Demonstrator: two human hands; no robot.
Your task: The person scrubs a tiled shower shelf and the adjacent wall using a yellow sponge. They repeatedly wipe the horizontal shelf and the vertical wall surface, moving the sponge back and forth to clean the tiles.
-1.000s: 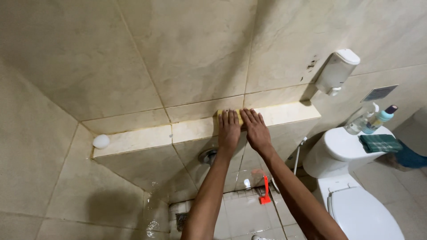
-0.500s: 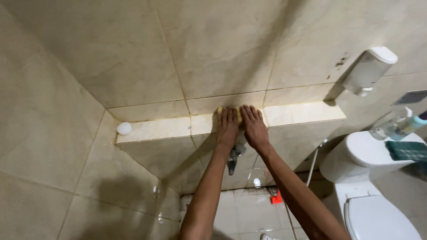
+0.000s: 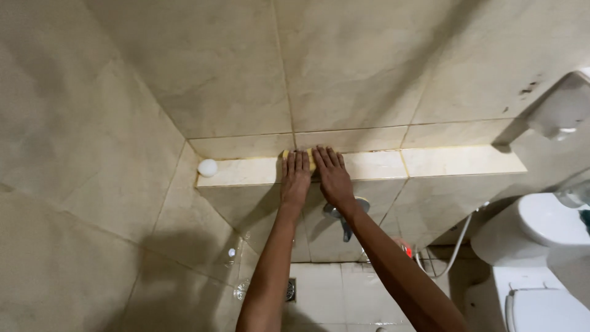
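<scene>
Both my hands press flat, side by side, on a yellow sponge (image 3: pixel 311 159) that lies on a beige tiled ledge (image 3: pixel 442 162). My left hand (image 3: pixel 297 176) covers the sponge's left part and my right hand (image 3: pixel 332 174) its right part; only thin yellow slivers show between and beside the fingers. Both arms reach up from the bottom of the view.
A small white round object (image 3: pixel 207 167) sits at the ledge's left end. A metal tap (image 3: pixel 344 216) sticks out of the wall under the ledge. A white toilet (image 3: pixel 541 264) with a hose (image 3: pixel 458 249) stands at the right, a wall dispenser (image 3: pixel 562 110) above it. A floor drain (image 3: pixel 291 289) lies below.
The view has shifted so the ledge and toilet sit further right. My hands and the sponge have slid a little left along the ledge, still pressed flat.
</scene>
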